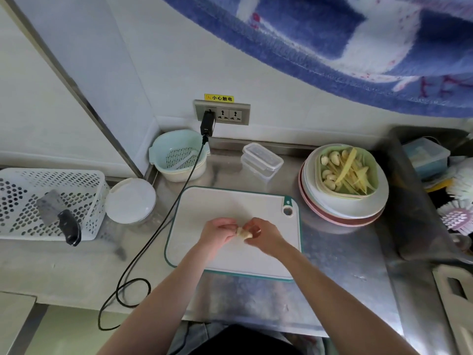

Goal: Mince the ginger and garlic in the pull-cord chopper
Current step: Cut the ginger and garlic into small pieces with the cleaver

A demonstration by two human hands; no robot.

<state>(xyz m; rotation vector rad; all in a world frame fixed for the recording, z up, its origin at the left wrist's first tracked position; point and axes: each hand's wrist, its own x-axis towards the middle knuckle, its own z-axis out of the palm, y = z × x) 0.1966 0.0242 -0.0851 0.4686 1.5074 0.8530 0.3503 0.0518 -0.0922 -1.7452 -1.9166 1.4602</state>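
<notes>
Over the white cutting board (230,201), my left hand (217,233) and my right hand (261,233) meet and together pinch a small pale garlic clove (243,233) between their fingertips. A green square dish (322,160) at the right, on a stack of plates (358,211), holds peeled garlic cloves (330,172) and yellow ginger strips (354,172). The pull-cord chopper (130,201), a clear bowl with a round white lid, stands left of the board.
A white perforated basket (89,185) at the left holds a cleaver (57,216). A mint colander bowl (179,155) and clear lidded boxes (261,160) stand at the back. A black power cord (158,226) runs from the wall socket across the counter. Brushes (458,216) lie at the right.
</notes>
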